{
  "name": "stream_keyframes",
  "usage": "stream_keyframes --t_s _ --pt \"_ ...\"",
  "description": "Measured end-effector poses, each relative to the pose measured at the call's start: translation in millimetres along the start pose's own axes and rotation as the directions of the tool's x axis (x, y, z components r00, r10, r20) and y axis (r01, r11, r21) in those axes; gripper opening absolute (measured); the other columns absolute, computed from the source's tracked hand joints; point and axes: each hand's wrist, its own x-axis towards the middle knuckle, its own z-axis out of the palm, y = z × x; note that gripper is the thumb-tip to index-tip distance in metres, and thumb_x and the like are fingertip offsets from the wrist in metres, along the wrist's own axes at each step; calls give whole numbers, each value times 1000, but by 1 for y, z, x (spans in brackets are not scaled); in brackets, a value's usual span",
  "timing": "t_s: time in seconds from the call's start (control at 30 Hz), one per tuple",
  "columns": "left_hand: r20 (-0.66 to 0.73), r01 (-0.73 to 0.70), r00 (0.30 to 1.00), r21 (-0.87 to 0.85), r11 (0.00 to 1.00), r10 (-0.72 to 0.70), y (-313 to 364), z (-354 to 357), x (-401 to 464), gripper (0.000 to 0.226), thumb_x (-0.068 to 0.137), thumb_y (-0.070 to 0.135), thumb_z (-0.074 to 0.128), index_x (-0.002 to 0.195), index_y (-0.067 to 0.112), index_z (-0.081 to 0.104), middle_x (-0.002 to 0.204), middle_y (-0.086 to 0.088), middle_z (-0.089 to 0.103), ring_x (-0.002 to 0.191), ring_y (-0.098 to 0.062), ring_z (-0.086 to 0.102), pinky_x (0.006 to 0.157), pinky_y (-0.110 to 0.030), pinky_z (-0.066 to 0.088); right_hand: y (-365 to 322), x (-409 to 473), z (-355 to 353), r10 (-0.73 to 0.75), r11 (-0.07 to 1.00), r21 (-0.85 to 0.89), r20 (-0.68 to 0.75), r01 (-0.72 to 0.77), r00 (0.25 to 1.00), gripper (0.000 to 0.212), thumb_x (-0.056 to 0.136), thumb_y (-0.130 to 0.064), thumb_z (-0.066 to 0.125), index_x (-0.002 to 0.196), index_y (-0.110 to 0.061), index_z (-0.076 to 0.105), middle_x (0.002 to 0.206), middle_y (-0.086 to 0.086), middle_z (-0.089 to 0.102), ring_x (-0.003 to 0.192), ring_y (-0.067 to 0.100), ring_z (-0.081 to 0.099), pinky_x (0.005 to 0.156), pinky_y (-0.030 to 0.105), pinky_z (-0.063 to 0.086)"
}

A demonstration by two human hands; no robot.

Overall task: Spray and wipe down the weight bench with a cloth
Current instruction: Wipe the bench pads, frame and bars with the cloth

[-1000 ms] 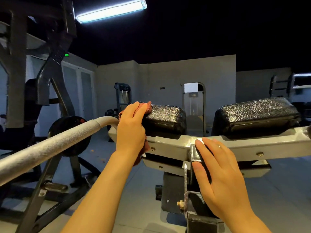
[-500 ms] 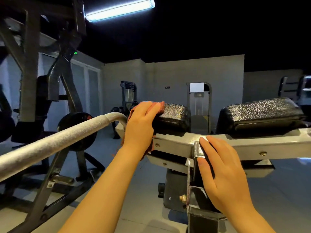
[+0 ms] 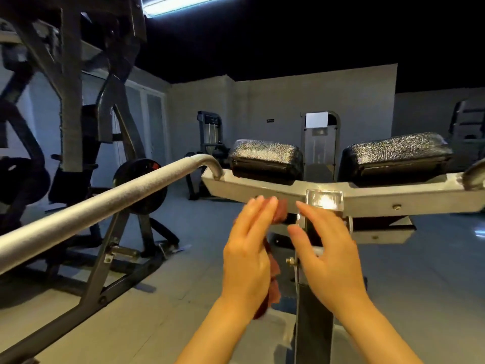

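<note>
Dim gym under a tube light, grey floor, dark machines at left, a grey bar slanting in. Ahead, the weight bench: two black pads, left pad and right pad, on a pale crossbeam. In front of the beam, left hand with fingers nearly straight, carrying the reddish cloth behind the palm; how firmly held, cannot tell. Right hand relaxed, spread wide, holding nothing, just beside the cloth. Probably regathering: better to bunch a fresh face outward, then press flat and wipe along each pad.
</note>
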Motion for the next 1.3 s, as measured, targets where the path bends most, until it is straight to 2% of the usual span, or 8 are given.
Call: stream_keyframes --t_s 0.1,0.17,0.43,0.63,0.87,1.0,1.17,1.3 --pt "65 53 997 -157 986 -44 27 -2 -35 56 98 13 43 146 39 31 152 16 37 143 -7 30 116 -26 28 -38 -24 4 219 904 356 97 -239 971 20 93 -41 57 111 -34 65 101 -24 67 102 -3 62 83 11 49" --pt "152 157 981 -245 957 -122 43 -13 -49 57 99 25 40 142 55 19 150 30 28 142 2 26 115 -22 26 -50 -33 2 258 880 395 70 -264 964 18 95 -24 56 106 -32 68 97 -23 69 97 -2 64 79 10 49" --pt "297 262 921 1 965 -251 51 -114 -16 38 83 57 59 117 65 43 118 51 40 121 10 36 93 -9 34 -95 -15 7 -36 938 346 158 -22 987 21 99 -19 51 104 -34 64 100 -24 67 99 -6 61 82 6 43" --pt "302 429 869 -68 901 -392 54 -186 1 15 81 29 75 93 27 65 88 8 68 86 -8 67 74 -26 56 -125 -1 49 -275 949 186 91 255 957 30 98 -34 46 112 -20 69 101 -7 71 91 6 64 76 28 51" --pt "362 594 750 3 805 -554 54 -239 4 38 69 32 78 103 21 64 96 2 73 90 -12 71 83 -36 59 -147 7 77 -295 907 361 175 217 939 27 93 -37 51 98 -17 69 84 -14 66 79 2 60 66 16 46" --pt "318 486 779 240 840 -541 59 -251 1 21 79 34 74 98 35 66 91 17 71 86 0 67 80 -32 59 -154 8 81 -360 899 349 242 265 901 22 95 -33 54 101 -17 69 88 -12 67 81 5 60 70 18 46" --pt "141 313 896 470 825 -421 68 -258 -3 16 81 47 62 94 39 65 83 18 68 81 -1 63 76 -38 54 -152 5 75 -244 882 471 471 -8 848 17 95 -23 59 106 -31 69 96 -15 70 93 7 65 81 27 53" --pt "70 158 955 702 695 -288 77 -258 -8 26 81 58 51 98 41 59 80 16 64 78 -6 59 66 -35 52 -160 0 79 -175 879 475 393 -36 903 21 95 -24 56 95 -42 67 85 -22 67 76 2 64 59 17 49"
